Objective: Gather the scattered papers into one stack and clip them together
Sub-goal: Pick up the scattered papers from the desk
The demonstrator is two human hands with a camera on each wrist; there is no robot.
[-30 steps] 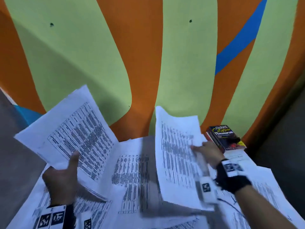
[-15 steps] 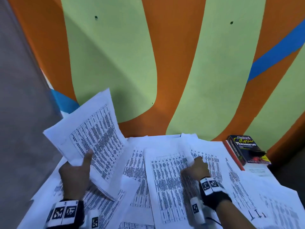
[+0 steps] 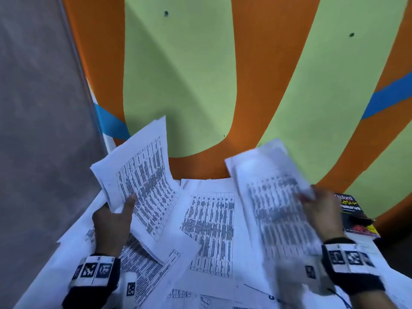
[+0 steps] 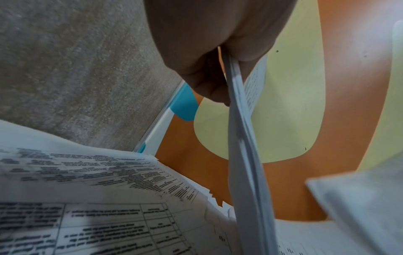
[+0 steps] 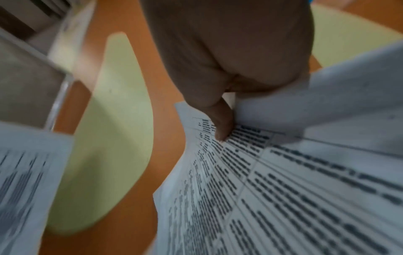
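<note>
papers in a thin gathered stack (image 3: 142, 186) sit pinched in the left hand (image 3: 112, 226), thumb on top and fingers curled beneath its near left edge; the stack's long axis runs away from the person, far end raised and tilted left over the table (image 3: 178, 63). the right hand (image 3: 321, 212) pinches the right edge of a single blurred sheet (image 3: 272, 197), lifted, its long axis also pointing away. more printed sheets (image 3: 209, 230) lie flat and overlapping between the hands. a dark thesaurus (image 3: 354, 217) lies just right of the right hand.
</note>
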